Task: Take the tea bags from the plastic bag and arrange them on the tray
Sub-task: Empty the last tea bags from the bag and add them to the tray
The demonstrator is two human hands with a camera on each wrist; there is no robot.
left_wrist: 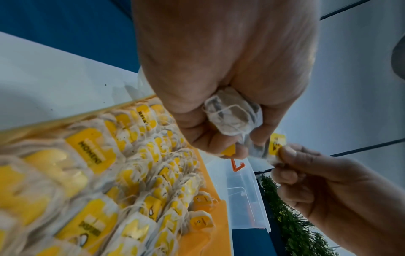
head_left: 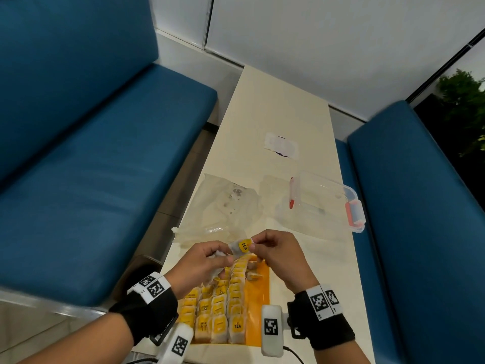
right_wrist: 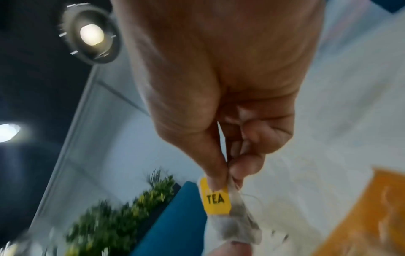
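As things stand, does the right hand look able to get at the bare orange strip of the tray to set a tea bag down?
Probably yes. The right hand pinches a tea bag just above the tray, whose bare strip lies right below it. The left hand holds more bags over the filled rows, off to the side.

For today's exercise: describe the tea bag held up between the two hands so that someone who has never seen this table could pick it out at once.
Start at the orange tray at the near end of the cream table, packed with rows of yellow-tagged tea bags. Above its far end, the right hand and left hand hold one tea bag between them. Unlike the rest, it is in the air, its TEA tag facing up.
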